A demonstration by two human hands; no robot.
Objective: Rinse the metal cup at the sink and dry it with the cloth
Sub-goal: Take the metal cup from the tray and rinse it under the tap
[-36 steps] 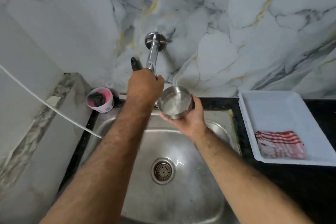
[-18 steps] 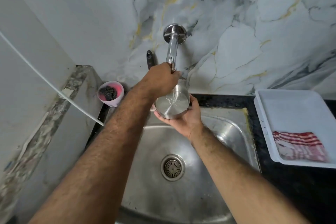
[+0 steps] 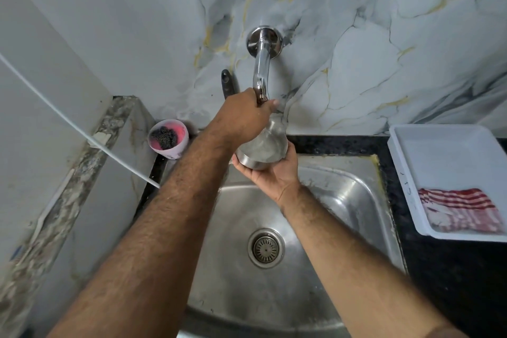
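My right hand (image 3: 271, 173) cups the metal cup (image 3: 262, 149) from below, holding it upright under the chrome tap (image 3: 262, 68) above the steel sink (image 3: 343, 200). Water shows inside the cup. My left hand (image 3: 244, 115) is closed around the end of the tap spout, just above the cup, and hides part of the cup's rim. A folded red and white striped cloth (image 3: 461, 210) lies in the white tray (image 3: 444, 151) on the counter to the right.
A pink cup (image 3: 168, 138) holding a dark scrubber stands at the sink's back left corner. A black handle (image 3: 226, 82) leans on the marble wall beside the tap. A white cord (image 3: 68, 123) crosses the left ledge. Black counter (image 3: 452, 282) lies right of the sink.
The view has shifted so the sink sits more to the right. My left hand stays on the tap and my right hand keeps the cup beneath it, now closer under the left hand.
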